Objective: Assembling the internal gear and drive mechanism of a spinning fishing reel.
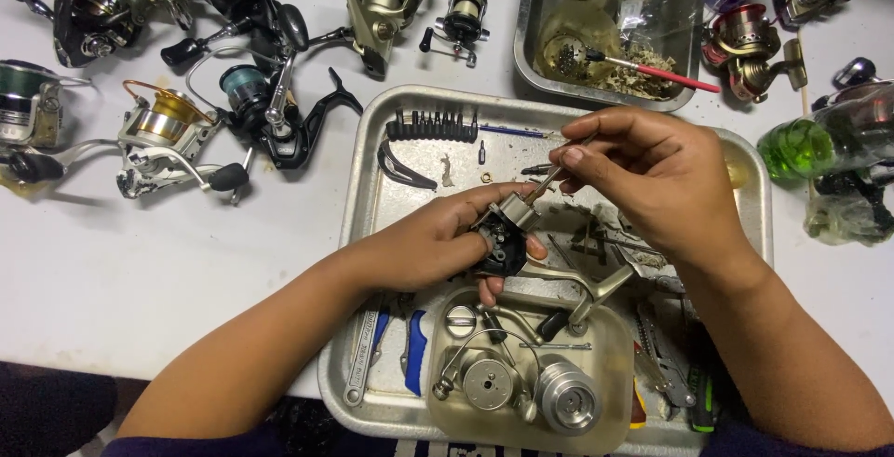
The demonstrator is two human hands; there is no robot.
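From the head camera, the left hand (438,243) is clenched around a small black and grey reel body (503,229), holding it just above the middle of a large metal tray (372,196) that sits on the white tabletop (140,262). The right hand (652,178) pinches a thin metal tool (549,178) between thumb and fingers, its tip touching the top of the reel body.

Along the tray's far edge lies a black row of screwdriver bits (433,127), with a curved black part (405,167) just below it. A smaller, shallower tray (619,401) rests inside the near end of the large one and carries a silver spool (566,396), a round silver part with a wire arm (486,381) and a crank handle (577,294). A wrench (361,355) and a blue-handled tool (415,350) lie to the left of the small tray, and pliers (666,355) to its right.

On the tabletop to the left, several whole fishing reels (177,131) are spread about, well apart from the hands. Beyond the large tray stands another metal pan (526,38) holding a red-handled brush (656,71). At the right edge lies a green bottle (810,145), near more reels (750,43).
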